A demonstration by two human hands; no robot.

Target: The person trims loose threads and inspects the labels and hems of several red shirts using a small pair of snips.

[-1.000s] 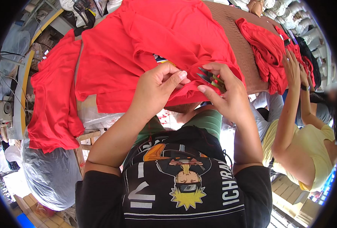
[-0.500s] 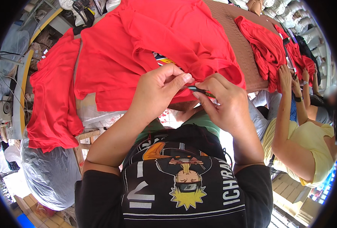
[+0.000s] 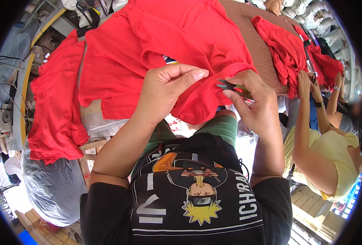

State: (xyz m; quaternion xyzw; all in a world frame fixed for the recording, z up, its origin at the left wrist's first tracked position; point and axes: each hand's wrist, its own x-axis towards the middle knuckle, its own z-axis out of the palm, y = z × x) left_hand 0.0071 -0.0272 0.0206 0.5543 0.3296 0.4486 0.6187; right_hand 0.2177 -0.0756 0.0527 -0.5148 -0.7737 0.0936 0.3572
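Note:
A large red garment [image 3: 189,41] lies spread and rumpled over the table, its near part hanging over the edge toward my lap. Thumb and forefinger of my left hand [image 3: 166,85] are pinched together just over its near fold; whatever lies between the tips is too small to make out. My right hand [image 3: 254,98] is closed round small thread snips [image 3: 226,85], whose pointed blades face left toward my left fingertips and stand a little apart from them. A bit of dark and yellow print [image 3: 169,60] shows among the red folds behind my left hand.
Another red garment [image 3: 58,98] drapes over the table's left end, above a plastic-wrapped bundle [image 3: 52,188]. At right, a co-worker in a yellow top [image 3: 315,159] handles more red cloth [image 3: 277,51] on the brown table cover [image 3: 246,30]. White thread cones [image 3: 311,16] line the far right.
My right hand with the snips has moved right, away from my left fingertips. The near part of the red garment has shifted and hangs lower between my hands. My left hand stays pinched.

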